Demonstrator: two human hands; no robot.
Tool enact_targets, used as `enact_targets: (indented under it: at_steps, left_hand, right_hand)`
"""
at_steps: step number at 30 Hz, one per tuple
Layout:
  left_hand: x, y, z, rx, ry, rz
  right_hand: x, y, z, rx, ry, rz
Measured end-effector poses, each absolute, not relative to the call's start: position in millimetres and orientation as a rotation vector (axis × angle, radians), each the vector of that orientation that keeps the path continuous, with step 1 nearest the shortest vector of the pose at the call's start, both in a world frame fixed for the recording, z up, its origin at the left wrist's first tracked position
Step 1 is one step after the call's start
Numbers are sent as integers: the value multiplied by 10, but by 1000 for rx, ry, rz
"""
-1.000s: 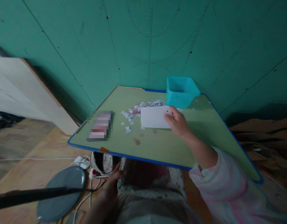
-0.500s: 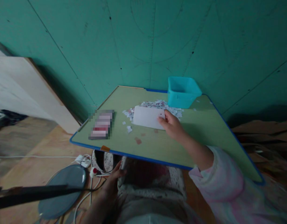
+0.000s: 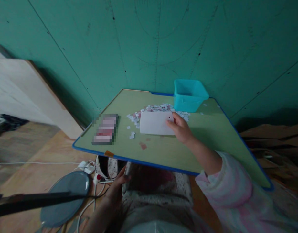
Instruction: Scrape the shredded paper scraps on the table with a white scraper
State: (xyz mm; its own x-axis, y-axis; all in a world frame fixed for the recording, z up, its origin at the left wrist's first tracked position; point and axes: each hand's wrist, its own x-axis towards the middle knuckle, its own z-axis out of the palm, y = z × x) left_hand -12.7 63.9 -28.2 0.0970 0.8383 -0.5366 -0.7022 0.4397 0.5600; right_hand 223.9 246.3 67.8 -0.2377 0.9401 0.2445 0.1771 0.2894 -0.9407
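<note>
While its thumb lies over the face and its other fingers pass behind, the right hand (image 3: pixel 181 127) grasps a thin white rectangular panel (image 3: pixel 154 123) by the right end, beside a small dark spot. Panel: over the middle of a pale green table (image 3: pixel 192 155) with blue edging, long side roughly level, its face towards the viewer; whether its lower edge touches the surface, cannot tell. Sleeve, right arm: fluffy, striped pink and white.

Left hand (image 3: pixel 118 184): below the table's near edge, fingers against the left side of a whitish, dark-stained padded item (image 3: pixel 154 184); whether gripping or merely resting, cannot tell.

On the table: one spread heap of small white and pinkish paper scraps (image 3: pixel 161 107), behind the panel and partly covered by it, with a few loose pieces to the left. One turquoise plastic bin (image 3: pixel 187 103), open-topped, tapered, upright, at the back, just beside the heap's right end. One dark-edged rectangular slab (image 3: pixel 105 129), pixelated, at the left. Reddish flat patches (image 3: pixel 143 145), in front of the panel. One orange-brown strip (image 3: pixel 109 153), on the near blue edge.

Beneath, left: one grey oval disc (image 3: pixel 66 200), glossy-rimmed; white cables, near it. Behind: one green wall (image 3: pixel 154 42), marked with dark spots and lines.
</note>
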Motion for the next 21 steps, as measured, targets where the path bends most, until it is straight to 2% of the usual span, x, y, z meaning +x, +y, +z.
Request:
enact_targets:
  at_steps: [21]
  left_hand:
    - [-122,658,-201,260,1083,1135]
  right_hand:
    - [2106,2354,719,-1024,-1626,1261]
